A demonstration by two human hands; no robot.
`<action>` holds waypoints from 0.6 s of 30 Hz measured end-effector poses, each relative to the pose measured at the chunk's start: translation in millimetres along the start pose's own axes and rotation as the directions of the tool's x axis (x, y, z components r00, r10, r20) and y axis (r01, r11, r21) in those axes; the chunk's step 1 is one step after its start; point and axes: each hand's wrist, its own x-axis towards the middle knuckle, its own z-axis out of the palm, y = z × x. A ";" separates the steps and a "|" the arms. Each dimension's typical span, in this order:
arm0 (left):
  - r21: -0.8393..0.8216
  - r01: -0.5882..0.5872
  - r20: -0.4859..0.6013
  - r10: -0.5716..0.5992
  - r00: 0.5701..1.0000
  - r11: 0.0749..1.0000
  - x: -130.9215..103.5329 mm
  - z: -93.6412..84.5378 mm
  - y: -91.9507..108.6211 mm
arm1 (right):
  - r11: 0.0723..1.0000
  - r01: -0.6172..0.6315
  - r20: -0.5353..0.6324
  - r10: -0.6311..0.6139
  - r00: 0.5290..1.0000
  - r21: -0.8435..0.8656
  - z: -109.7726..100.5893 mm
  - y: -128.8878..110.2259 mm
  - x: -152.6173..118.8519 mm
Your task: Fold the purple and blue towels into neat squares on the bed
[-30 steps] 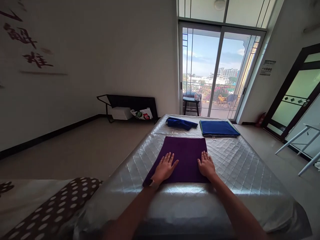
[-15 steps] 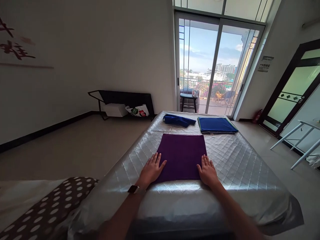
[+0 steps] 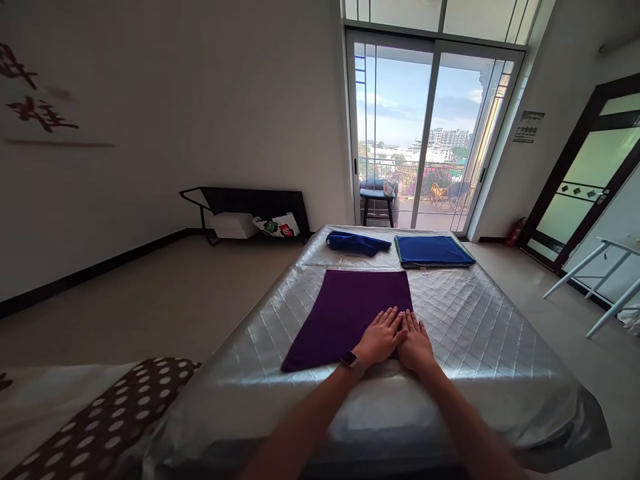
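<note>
A purple cloth [image 3: 340,320] lies flat on the silver quilted cover [image 3: 465,327], its near left corner pointing out toward me. My left hand [image 3: 381,337], with a dark watch [image 3: 349,359] on the wrist, rests flat on the right part of the cloth, fingers stretched out. Right beside it, my right hand [image 3: 416,341] lies flat over the cloth's right edge. The two hands touch at the thumbs. Neither holds anything.
Beyond the purple cloth lie a crumpled blue cloth [image 3: 359,243] and a folded blue cloth with green edging [image 3: 434,251]. A brown polka-dot fabric [image 3: 113,417] is at lower left. A black rack [image 3: 250,200] stands by the wall, a white table [image 3: 613,267] at right.
My left hand has moved right, from the cloth's left edge to beside my right hand. The near left corner of the cloth now shows fully. My right hand has hardly moved.
</note>
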 end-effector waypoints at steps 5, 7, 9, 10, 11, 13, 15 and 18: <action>-0.027 0.021 -0.008 -0.022 1.000 0.999 -5.8 3.7 8.9 | 0.999 0.024 0.015 -0.024 1.000 -0.027 -2.8 0.4 -0.5; -0.023 0.044 0.029 -0.044 0.999 0.999 -20.1 -0.9 -3.4 | 1.000 0.012 0.008 -0.012 1.000 -0.007 -4.1 -0.9 -0.7; -0.002 0.104 0.080 -0.103 0.991 0.995 -37.7 -7.8 -20.9 | 1.000 -0.006 0.001 0.006 1.000 0.020 -4.9 -2.3 -0.7; 0.014 0.151 0.102 -0.152 0.983 0.988 -47.5 -11.7 -31.1 | 0.999 -0.015 0.000 0.015 1.000 0.032 -5.2 -2.8 -0.6; 0.033 0.205 0.118 -0.207 0.971 0.978 -57.9 -15.5 -41.7 | 0.999 -0.020 0.001 0.020 1.000 0.041 -5.4 -3.3 -0.6; 0.072 0.305 0.130 -0.312 0.941 0.950 -80.2 -22.4 -62.7 | 0.998 -0.029 0.013 0.028 1.000 0.050 -6.0 -4.3 -0.5; 0.100 0.367 0.130 -0.378 0.917 0.925 -102.3 -27.4 -80.4 | 0.998 -0.037 0.024 0.036 0.999 0.047 -7.2 -5.7 -0.9; 0.104 0.380 0.139 -0.391 0.910 0.919 -128.5 -30.6 -96.2 | 0.998 -0.046 0.035 0.045 0.998 0.032 -10.2 -8.2 -2.9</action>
